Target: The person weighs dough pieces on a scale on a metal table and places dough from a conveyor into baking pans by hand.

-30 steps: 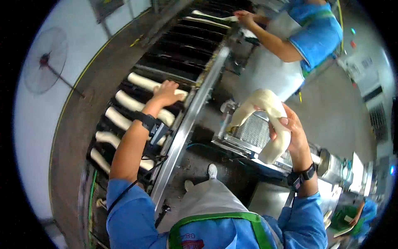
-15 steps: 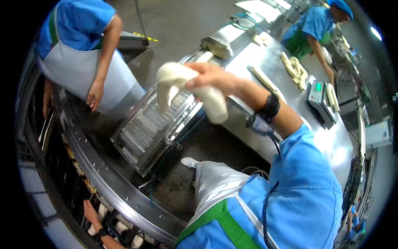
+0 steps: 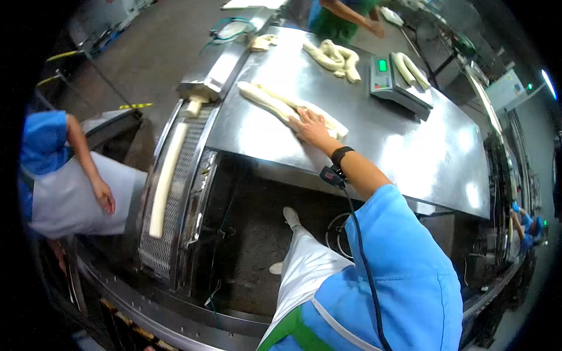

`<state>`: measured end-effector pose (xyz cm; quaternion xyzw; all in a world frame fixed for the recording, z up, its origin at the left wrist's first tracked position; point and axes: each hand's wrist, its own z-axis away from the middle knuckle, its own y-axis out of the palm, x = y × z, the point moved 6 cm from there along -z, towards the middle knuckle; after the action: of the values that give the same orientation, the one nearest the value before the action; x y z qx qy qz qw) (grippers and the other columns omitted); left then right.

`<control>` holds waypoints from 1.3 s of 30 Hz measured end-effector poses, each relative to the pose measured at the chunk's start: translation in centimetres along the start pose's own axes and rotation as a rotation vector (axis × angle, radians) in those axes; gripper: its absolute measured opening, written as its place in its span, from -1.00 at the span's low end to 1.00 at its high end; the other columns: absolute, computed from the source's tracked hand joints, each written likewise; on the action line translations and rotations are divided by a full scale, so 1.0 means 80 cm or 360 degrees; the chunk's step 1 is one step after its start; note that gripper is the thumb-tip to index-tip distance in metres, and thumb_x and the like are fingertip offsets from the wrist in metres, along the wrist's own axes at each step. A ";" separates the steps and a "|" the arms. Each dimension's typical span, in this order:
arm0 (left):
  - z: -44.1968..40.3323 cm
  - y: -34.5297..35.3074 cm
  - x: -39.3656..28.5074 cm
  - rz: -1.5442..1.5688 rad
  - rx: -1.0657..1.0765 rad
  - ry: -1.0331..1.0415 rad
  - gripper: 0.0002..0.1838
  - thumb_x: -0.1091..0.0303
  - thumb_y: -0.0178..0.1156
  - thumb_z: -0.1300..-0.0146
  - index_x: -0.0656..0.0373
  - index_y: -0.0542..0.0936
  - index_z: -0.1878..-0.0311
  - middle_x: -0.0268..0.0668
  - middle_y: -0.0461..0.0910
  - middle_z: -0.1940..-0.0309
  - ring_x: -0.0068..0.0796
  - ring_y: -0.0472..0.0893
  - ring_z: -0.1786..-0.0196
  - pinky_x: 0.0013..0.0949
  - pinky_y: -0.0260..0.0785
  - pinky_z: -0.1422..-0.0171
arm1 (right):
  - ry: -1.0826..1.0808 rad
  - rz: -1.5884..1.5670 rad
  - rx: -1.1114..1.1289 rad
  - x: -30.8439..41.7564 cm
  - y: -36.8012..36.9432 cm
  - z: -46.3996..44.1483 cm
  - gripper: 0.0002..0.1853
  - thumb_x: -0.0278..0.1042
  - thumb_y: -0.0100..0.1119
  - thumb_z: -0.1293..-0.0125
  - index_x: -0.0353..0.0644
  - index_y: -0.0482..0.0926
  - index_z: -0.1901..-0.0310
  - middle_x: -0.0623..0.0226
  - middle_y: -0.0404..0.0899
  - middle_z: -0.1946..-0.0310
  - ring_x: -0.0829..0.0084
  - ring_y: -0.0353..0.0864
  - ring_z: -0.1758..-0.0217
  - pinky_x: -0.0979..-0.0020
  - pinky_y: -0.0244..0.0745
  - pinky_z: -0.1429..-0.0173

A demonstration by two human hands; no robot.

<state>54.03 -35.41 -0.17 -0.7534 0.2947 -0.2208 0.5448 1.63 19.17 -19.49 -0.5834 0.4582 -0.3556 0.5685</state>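
Note:
My right hand (image 3: 310, 126) lies palm down on the metal table (image 3: 363, 158), its fingers spread over the near ends of two long pale dough strips. One strip (image 3: 266, 101) reaches toward the table's left corner; the other (image 3: 328, 120) runs alongside and past my fingertips on the right. Part of the dough is hidden under the hand. My left hand is out of view. On the mesh conveyor (image 3: 155, 251) to the left, a separate long dough strip (image 3: 167, 181) lies lengthwise.
Twisted dough pieces (image 3: 333, 58) rest farther back, beside a scale (image 3: 395, 90) bearing a folded dough strip (image 3: 410, 70). A co-worker's hand (image 3: 104, 196) hangs at the left; another co-worker's arm (image 3: 354, 17) is across the table. A curved metal rail (image 3: 170, 333) crosses the bottom left.
The view has turned right. My right hand no longer holds the bent dough in the air and now rests on strips on the table. My left hand has left the view.

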 end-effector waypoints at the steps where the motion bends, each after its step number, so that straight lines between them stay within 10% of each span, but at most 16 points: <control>1: -0.028 0.016 -0.042 0.0263 0.0090 0.0106 -0.63 0.13 -0.05 -0.17 0.28 0.53 0.31 -0.07 0.54 0.45 -0.15 0.50 0.45 -0.27 0.33 0.33 | 0.0061 -0.0055 0.0115 -0.006 -0.017 0.006 -0.37 -0.01 -0.02 -0.09 0.23 0.00 -0.21 0.29 -0.06 -0.22 0.13 -0.04 -0.25 -0.04 0.04 -0.12; 2: -0.051 0.022 -0.111 0.0215 -0.0014 0.0495 -0.63 0.14 -0.08 -0.18 0.29 0.52 0.29 -0.09 0.54 0.42 -0.15 0.49 0.39 -0.28 0.31 0.23 | 0.0011 -0.0150 0.0132 -0.011 -0.022 0.004 -0.38 -0.01 -0.01 -0.08 0.15 0.05 -0.19 0.27 -0.05 -0.21 0.13 -0.03 -0.24 -0.02 0.06 -0.11; 5: -0.103 0.138 -0.227 0.0439 0.0672 0.0298 -0.63 0.13 -0.20 -0.25 0.20 0.40 0.07 -0.15 0.38 0.09 -0.22 0.35 0.04 -0.26 0.18 -0.02 | -0.0041 -0.0312 0.0318 -0.022 -0.044 -0.001 -0.47 -0.12 0.01 -0.07 0.01 0.19 -0.10 0.28 -0.01 -0.21 0.15 -0.01 -0.24 0.00 0.06 -0.14; 12: -0.132 0.148 -0.477 0.0991 0.0714 0.0866 -0.79 0.40 -0.04 -0.12 0.29 0.43 0.21 -0.17 0.42 0.24 -0.25 0.38 0.12 -0.32 0.19 0.01 | 0.0065 -0.0750 0.0100 -0.130 -0.037 0.003 -0.37 -0.06 0.07 -0.03 0.04 0.12 -0.16 0.20 0.03 -0.18 0.16 0.00 -0.22 0.07 0.04 -0.14; 26: -0.121 0.107 -0.653 0.0993 0.1140 0.1092 -0.78 0.34 -0.05 -0.14 0.25 0.43 0.21 -0.19 0.42 0.21 -0.29 0.36 0.09 -0.33 0.14 -0.01 | 0.0836 -0.0547 -0.1347 -0.346 -0.175 0.096 -0.60 -0.36 0.07 -0.01 -0.20 0.33 0.06 0.16 0.35 0.14 0.19 0.26 0.02 0.28 0.11 -0.07; 36: -0.102 0.088 -0.678 0.0922 0.1116 0.1287 -0.73 0.29 0.02 -0.06 0.17 0.43 0.16 -0.21 0.39 0.11 -0.22 0.29 -0.02 -0.25 0.06 -0.10 | -0.0081 -0.0758 -0.0293 -0.222 -0.030 -0.082 -0.40 -0.13 0.23 0.11 -0.21 0.30 0.01 0.09 0.33 0.07 0.08 0.29 0.00 0.29 0.25 -0.02; 39: -0.096 0.088 -0.667 0.0867 0.1118 0.1255 -0.72 0.28 0.02 -0.06 0.18 0.43 0.16 -0.21 0.38 0.10 -0.24 0.29 -0.03 -0.25 0.05 -0.11 | 0.0139 -0.1010 -0.0148 -0.198 0.014 -0.144 -0.39 -0.27 0.21 0.12 -0.20 0.25 -0.02 0.04 0.31 0.06 0.04 0.29 0.01 0.26 0.24 -0.03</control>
<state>8.72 -5.83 -5.12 -0.2862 0.5670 -0.4205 0.6479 -14.46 30.21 -17.75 -0.7067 0.2933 -0.5184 0.3819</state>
